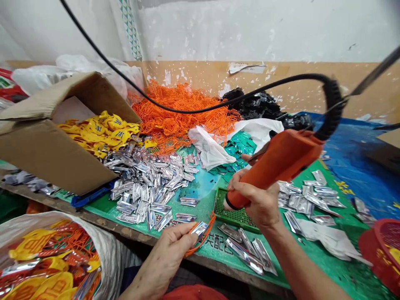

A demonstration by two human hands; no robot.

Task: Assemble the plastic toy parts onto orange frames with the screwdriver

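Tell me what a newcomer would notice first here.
The bright orange plastic mesh heaped against the back wall grabs the eye first, with yellow plastic pieces in the cardboard box to its left. Nearer, silver foil packets spread across the green tabletop, and the right hand grips an orange corded hand tool.

Two hands (164, 258) (258, 204), one corded tool (278, 166) — one cardboard box (40, 154)
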